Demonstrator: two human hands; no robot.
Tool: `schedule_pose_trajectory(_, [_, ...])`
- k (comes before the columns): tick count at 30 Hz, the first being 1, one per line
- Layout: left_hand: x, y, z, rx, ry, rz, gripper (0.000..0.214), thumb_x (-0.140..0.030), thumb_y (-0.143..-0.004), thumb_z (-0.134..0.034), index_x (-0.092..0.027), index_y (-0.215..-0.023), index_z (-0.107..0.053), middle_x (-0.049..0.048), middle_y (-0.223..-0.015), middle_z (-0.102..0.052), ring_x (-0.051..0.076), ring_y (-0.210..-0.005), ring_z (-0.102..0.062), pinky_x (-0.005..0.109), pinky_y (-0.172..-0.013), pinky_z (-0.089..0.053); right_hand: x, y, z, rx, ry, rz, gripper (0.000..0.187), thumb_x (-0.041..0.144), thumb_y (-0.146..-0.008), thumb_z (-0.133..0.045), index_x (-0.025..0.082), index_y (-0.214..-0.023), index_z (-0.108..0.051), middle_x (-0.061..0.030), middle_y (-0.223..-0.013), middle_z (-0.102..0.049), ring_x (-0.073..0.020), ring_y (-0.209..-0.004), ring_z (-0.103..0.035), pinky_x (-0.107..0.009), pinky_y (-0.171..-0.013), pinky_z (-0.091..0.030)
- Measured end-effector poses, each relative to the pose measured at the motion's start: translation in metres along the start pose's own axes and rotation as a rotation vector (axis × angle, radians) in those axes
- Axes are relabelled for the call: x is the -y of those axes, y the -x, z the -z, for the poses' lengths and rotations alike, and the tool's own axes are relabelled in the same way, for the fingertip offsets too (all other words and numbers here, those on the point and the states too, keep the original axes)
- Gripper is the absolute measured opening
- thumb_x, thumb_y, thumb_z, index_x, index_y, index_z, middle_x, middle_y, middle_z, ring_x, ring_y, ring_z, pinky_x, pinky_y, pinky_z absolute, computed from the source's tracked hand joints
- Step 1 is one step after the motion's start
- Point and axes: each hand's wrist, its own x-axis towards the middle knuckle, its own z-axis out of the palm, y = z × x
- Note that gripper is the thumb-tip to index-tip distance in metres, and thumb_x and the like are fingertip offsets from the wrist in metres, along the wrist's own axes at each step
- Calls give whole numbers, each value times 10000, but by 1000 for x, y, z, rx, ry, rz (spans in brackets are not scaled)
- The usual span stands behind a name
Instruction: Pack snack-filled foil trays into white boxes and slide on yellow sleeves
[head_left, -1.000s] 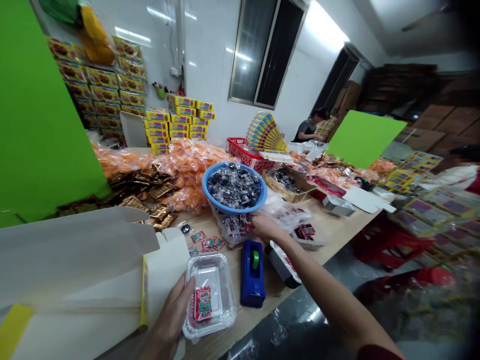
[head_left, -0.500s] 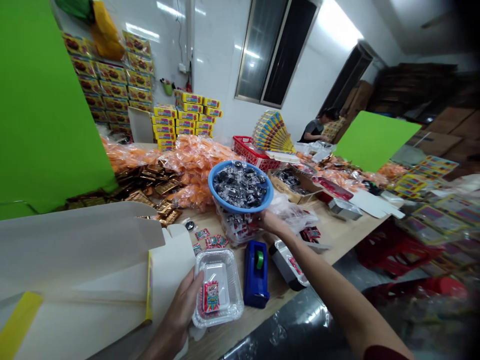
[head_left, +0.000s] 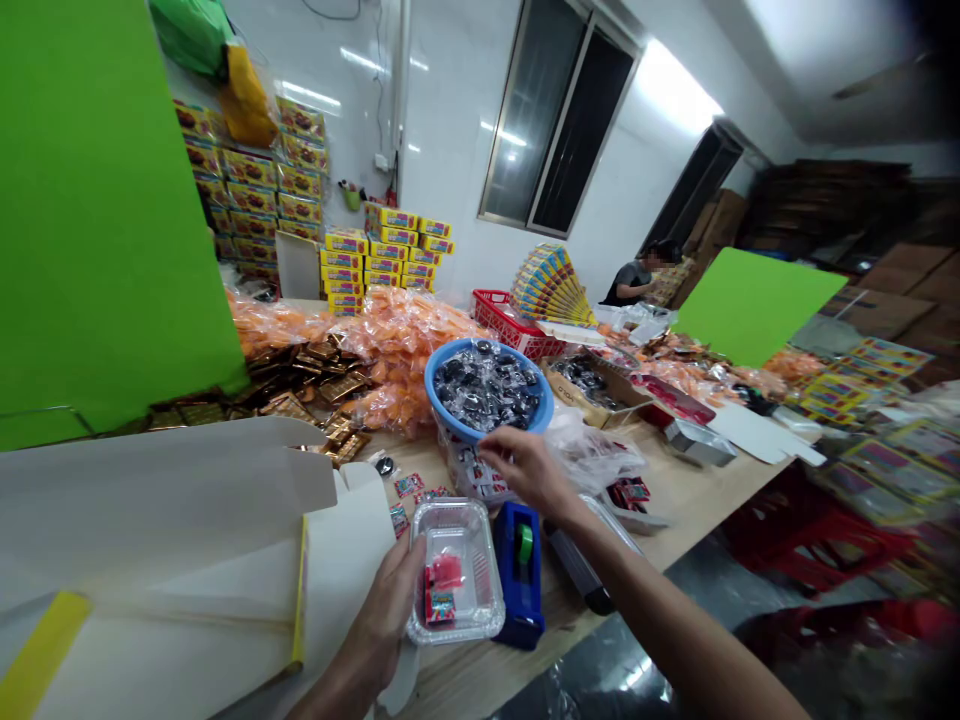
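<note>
Left hand (head_left: 386, 610), fingers clenched, holds clear plastic tray (head_left: 455, 572) level at 6 o'clock; right hand (head_left: 525, 470), fingers released, nears bagged red packets (head_left: 469, 470).

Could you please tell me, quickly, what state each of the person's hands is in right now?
Left grip: closed, holding a clear plastic tray.
Right grip: open, empty, beside a clear bag of red packets.

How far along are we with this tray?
Done: red packets lie in the clear plastic tray. In hand: the left hand holds that tray while the right hand is at the clear bag of small packets. Left: the wrapped dark pieces in the blue basin and the open white carton.
</note>
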Motion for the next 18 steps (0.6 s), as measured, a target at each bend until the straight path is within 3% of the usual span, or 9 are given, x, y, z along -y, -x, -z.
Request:
schedule_pose_trajectory(2, [-2,3,1,38,1,6,380,-335,-761,-688,-179,-1105,-644,115,-1192,-662,284,-1181,-567,440,-1003,-451,-20,-34,-2,-42,162,12,222,107,-759,-574,178,-933,-692,-66,-950,-691,-197,-862,-615,-317,-813,-463])
schedule_pose_trajectory(5, [-4,6,5,72,25,17,425,-339,-766,-680,-166,-1150,-627,129,-1171,-670,292,-1137,-597,443,-981,-467,-47,-73,-8,78,372,32,491,10,-633,-576,173,-1088,-663,-78,-1122,-664,-235,-1002,-571,-345,-921,-420])
schedule_pose_trajectory(8, [-7,7,9,37,28,12,434,-324,-772,-672,-164,-1171,-616,129,-1172,-670,283,-1089,-626,427,-983,-465,-58,-88,-16,121,435,11,433,50,-639,-607,162,-1050,-685,-84,-970,-696,-248,-946,-563,-335,-865,-436])
schedule_pose_trajectory(11, [-12,7,12,63,18,-12,437,-331,-792,-642,-163,-1193,-599,122,-1168,-672,274,-1056,-643,417,-992,-456,-57,-85,-17,29,422,-40,360,123,-694,-625,154,-1048,-677,-93,-925,-680,-243,-916,-562,-338,-831,-446])
schedule_pose_trajectory(15, [-18,10,15,118,-21,-68,447,-354,-800,-622,-153,-1198,-589,111,-1148,-681,275,-1048,-642,407,-988,-452,-32,-58,-11,-235,208,-101,311,228,-723,-662,166,-1027,-631,-67,-954,-657,-218,-892,-575,-343,-831,-445])
schedule_pose_trajectory(16, [-19,11,15,119,-28,-85,446,-358,-800,-621,-149,-1193,-593,109,-1148,-681,275,-1060,-635,400,-987,-451,-21,-48,-9,-250,130,-96,280,250,-727,-670,171,-993,-627,-57,-940,-655,-210,-876,-580,-336,-822,-445])
schedule_pose_trajectory(18, [-21,13,15,130,-36,-112,440,-361,-803,-612,-145,-1186,-596,105,-1149,-680,278,-1089,-617,391,-984,-451,7,-26,-7,-132,9,-48,228,263,-744,-674,182,-950,-619,-38,-918,-651,-192,-855,-586,-317,-803,-446])
